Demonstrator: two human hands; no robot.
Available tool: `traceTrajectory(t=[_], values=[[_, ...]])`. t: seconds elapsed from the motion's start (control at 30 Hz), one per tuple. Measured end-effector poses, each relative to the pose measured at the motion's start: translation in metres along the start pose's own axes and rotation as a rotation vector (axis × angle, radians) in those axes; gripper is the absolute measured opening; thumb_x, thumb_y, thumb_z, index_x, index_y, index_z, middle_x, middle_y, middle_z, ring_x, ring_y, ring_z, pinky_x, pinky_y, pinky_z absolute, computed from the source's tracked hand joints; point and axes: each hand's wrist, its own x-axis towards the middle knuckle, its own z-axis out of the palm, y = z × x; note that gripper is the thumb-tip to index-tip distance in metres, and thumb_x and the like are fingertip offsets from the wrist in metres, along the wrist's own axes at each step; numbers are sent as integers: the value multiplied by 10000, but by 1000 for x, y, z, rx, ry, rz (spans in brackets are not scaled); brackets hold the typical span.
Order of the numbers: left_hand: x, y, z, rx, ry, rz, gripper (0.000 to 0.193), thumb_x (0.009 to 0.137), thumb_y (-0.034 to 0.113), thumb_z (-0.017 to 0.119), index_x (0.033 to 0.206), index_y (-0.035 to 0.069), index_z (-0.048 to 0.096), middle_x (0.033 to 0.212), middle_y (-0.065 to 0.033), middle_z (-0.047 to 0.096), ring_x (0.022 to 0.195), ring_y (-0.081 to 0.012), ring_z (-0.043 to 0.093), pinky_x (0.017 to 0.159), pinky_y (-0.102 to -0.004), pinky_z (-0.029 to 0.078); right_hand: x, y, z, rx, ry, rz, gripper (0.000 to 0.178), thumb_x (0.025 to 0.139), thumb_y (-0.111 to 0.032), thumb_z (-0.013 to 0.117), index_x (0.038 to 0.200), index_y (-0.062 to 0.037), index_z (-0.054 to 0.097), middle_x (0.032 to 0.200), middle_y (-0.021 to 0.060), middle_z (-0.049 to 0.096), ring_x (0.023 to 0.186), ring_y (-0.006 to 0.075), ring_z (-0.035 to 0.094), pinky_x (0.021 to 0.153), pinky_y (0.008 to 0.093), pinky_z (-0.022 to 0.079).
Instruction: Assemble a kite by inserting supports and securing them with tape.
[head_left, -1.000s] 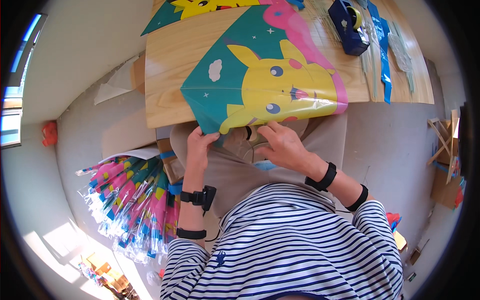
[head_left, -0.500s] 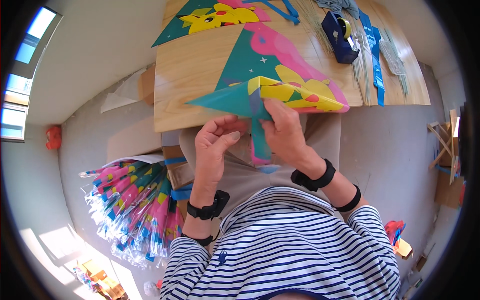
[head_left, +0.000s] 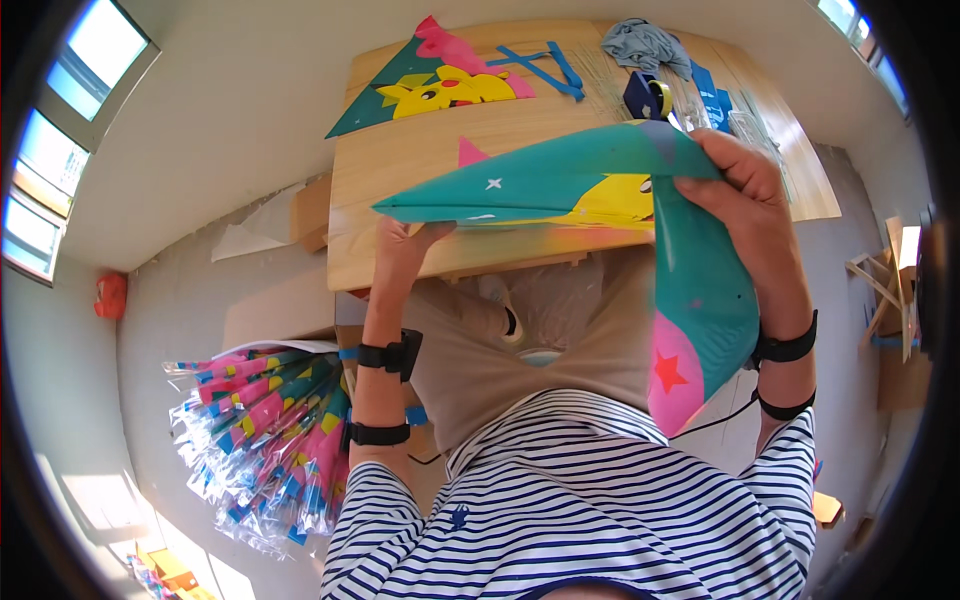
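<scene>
A thin teal, pink and yellow kite (head_left: 540, 182) with a printed yellow cartoon figure is stretched between my hands above the table's near edge. At its narrow left end, my left hand (head_left: 404, 245) grips the lower edge from below; its fingers are mostly hidden behind the fabric. My right hand (head_left: 745, 185) pinches the upper right corner between thumb and fingers. From that corner a teal and pink flap hangs down toward my lap, showing a red star. Another kite (head_left: 440, 85) of the same print lies flat at the table's far left.
On the wooden table (head_left: 365, 235) are blue strips (head_left: 545, 70), a tape dispenser (head_left: 645, 97), thin rods (head_left: 590, 75) and a grey cloth (head_left: 645, 47). A bundle of kites in clear sleeves (head_left: 265, 430) stands at my lower left, beside a carton.
My hands have spread apart, the right moving right and up, the left slightly left. The kite has been lifted off the table and pulled out between them; my left hand now holds its end.
</scene>
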Motion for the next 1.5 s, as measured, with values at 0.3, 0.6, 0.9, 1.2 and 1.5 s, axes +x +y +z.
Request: traceTrajectory(t=[0.3, 0.6, 0.9, 1.2, 1.5], values=[[-3, 186, -51, 245, -43, 248, 53, 901, -4, 616, 921, 28, 653, 811, 34, 627, 762, -40, 557, 721, -195, 452, -18, -35, -114, -582, -230, -96, 99, 859, -2, 620, 948, 39, 601, 814, -14, 538, 779, 50, 491, 698, 219, 439], [55, 188, -30, 400, -152, 210, 50, 911, 60, 663, 882, 30, 635, 775, 53, 597, 718, -15, 523, 650, -180, 415, 27, 42, -120, -327, -28, 44, 116, 907, -72, 643, 906, 13, 564, 780, -28, 472, 712, 55, 464, 637, 240, 433], [137, 31, -26, 426, -233, -101, 162, 918, 193, 711, 848, 70, 632, 761, 79, 567, 700, -12, 487, 682, -177, 394, 82, 205, -104, -557, -145, 232, 158, 822, -73, 707, 865, 31, 596, 721, 29, 487, 689, 106, 477, 616, 305, 403], [132, -50, -69, 398, -447, -702, 142, 886, 210, 698, 875, 82, 638, 817, 54, 596, 755, -31, 516, 694, -209, 417, 97, 296, -90, -638, -193, 269, 281, 744, -148, 741, 819, 74, 585, 741, 230, 571, 727, 353, 589, 667, 434, 438], [124, -107, -98, 499, -274, -659, 95, 777, 40, 738, 824, 43, 656, 775, 19, 632, 704, -89, 553, 672, -241, 451, 93, 341, -108, -672, -317, 383, 191, 687, -98, 777, 778, 27, 666, 742, 170, 664, 725, 299, 658, 649, 397, 493]])
